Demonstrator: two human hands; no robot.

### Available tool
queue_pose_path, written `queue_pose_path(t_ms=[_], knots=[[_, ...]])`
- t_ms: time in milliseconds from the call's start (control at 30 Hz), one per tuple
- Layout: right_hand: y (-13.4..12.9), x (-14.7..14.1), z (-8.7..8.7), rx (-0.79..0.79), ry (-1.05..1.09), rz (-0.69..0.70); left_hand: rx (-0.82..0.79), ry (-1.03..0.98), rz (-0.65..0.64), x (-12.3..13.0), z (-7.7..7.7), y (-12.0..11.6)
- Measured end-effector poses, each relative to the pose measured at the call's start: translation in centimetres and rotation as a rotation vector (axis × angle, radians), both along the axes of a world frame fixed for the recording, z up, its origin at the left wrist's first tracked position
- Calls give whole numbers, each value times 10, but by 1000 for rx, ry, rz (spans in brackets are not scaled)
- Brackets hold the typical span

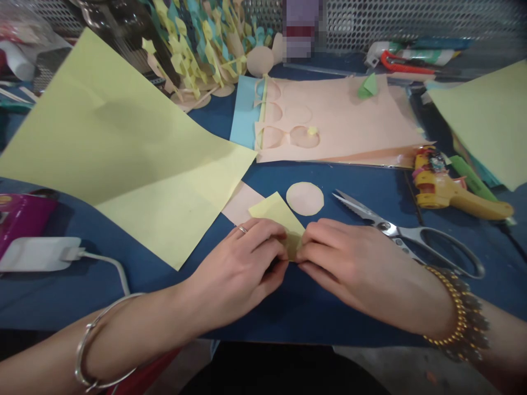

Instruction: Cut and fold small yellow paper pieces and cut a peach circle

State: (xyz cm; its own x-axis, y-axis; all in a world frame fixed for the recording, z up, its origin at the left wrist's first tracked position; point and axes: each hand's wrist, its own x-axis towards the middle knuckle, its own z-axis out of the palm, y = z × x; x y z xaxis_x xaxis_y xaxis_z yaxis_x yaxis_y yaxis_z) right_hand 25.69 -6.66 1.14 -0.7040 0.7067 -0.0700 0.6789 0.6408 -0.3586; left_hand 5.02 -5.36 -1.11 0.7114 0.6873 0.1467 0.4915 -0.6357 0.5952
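Between my hands is a small piece of yellow paper point(280, 211), its near edge pinched by both sets of fingertips. My left hand point(251, 260) grips it from the left, fingers curled in. From the right, my right hand point(341, 252) holds the same edge; its thumb is mostly hidden. A pale pink paper piece point(244, 203) lies under the yellow one, partly covered. Just beyond rests a pale paper circle point(305, 198) with a yellowish rim. Open-bladed scissors point(385, 226) lie beside my right hand, partly behind it.
A large yellow sheet point(135, 148) spreads across the left. Behind are pink sheets with cut-out holes point(349, 120) and paper-strip decorations point(206, 49). A yellow glue gun point(457, 192) lies at right, near more yellow paper point(489, 120). A white charger point(41, 254) sits at left.
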Motion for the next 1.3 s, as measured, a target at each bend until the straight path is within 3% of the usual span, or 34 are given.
queue_pose_path(t_ms=[333,1033,1300], knots=[[-7,-7,-4,256,-44,22,19,80,44,3,4,-2],[-4,-4,-5,181,-64,21,6,113,126,8,0,-2],[-9,-6,-6,290,-78,31,11,47,65,2,1,-1]])
